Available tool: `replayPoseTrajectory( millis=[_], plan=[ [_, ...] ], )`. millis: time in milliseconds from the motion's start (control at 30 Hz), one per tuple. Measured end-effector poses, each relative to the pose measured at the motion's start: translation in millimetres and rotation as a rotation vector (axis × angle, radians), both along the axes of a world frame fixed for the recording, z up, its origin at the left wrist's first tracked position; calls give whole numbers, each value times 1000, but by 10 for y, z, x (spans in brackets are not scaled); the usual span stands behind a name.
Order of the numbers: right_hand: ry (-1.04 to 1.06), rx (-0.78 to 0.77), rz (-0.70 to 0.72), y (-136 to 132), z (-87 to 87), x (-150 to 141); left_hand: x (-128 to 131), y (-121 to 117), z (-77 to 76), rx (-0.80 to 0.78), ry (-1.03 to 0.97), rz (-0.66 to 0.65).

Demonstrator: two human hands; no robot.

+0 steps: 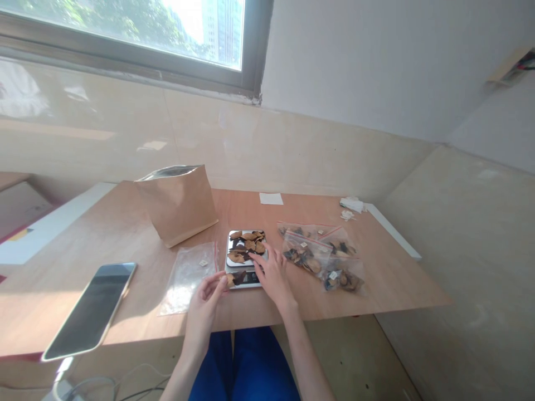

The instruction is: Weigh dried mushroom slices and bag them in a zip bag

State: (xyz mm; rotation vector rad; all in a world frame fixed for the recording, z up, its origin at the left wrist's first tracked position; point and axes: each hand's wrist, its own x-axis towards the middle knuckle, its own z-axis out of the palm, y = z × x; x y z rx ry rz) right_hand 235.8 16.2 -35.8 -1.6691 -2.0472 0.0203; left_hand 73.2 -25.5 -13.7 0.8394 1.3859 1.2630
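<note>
Two bare hands at a plywood counter [388,284], seen from the right of the seated person. Centre: a digital scale [246,283] with a steel tray [246,262] on top, heaped with dried slices [246,245], tan with dark rims. A further dark piece [237,278] lies at the near edge of the scale. The slices appear light, stiff and brittle, with ragged edges; they are probably best taken by a thick edge between thumb and fingertip, with little pressure, since thin rims may snap.

Left hand [203,301]: raised from the near counter edge, wrist low, palm turned inward. Its fingers [217,277] are drawn together at the near left corner of the scale, touching the tan end of the dark piece; whether they grip it cannot be told. Right hand [270,273]: forearm angled in from the near right, with fingers [259,259] spread apart and arched over the right side of the tray, just above the slices.

Left of the scale, a clear zip bag [188,278] with a small label. Right, filled zip bags [321,259] of similar slices. Far left, a kraft stand-up pouch [178,206]. Near left, a smartphone [90,312].
</note>
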Motion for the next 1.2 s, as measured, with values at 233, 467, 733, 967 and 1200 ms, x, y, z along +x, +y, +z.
replayPoseTrajectory(
  millis=[233, 467, 733, 967, 1200],
  plan=[
    [-23, 35, -215, -251, -203, 544, 50, 124, -37, 48, 21, -36],
    [46, 89, -285, -400, -390, 814, 424, 525, -36, 195, 408, -236],
    [184, 126, -265, -567, -439, 733, 543, 789, -26, 306, 870, -173],
    [262, 122, -285, -786, -465, 731, 87, 537, -3, 396, 979, 52],
    [407, -42, -90, -814, -248, 10, -292, 198, -403, -87, 1025, -70]
  ],
)
